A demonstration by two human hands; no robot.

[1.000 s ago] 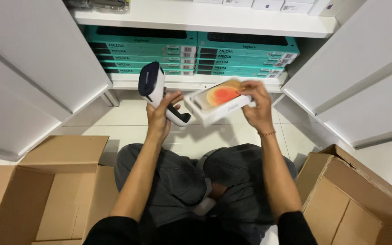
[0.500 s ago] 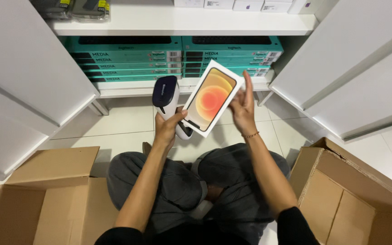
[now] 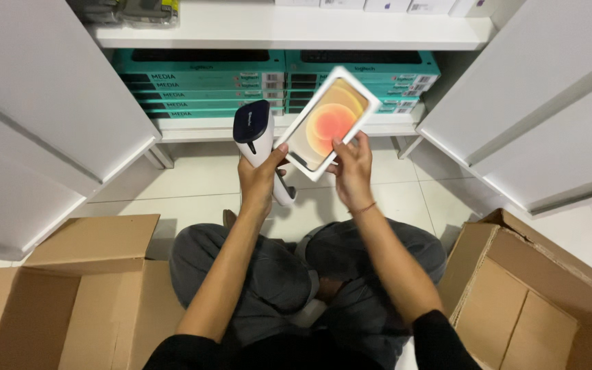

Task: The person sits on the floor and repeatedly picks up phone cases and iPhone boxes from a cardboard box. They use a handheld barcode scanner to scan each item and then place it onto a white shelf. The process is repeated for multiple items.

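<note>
— What differs from half a second ago?
— We lift the white phone box (image 3: 328, 123) higher, right hand (image 3: 353, 168) gripping its lower edge; left hand (image 3: 260, 179) stays closed around the scanner (image 3: 257, 140).
— Hidden?
— The scanner's handle, behind our fingers.

Bright, even indoor light, soft shadows, sharp focus, with wide-angle stretching toward the edges.
</note>
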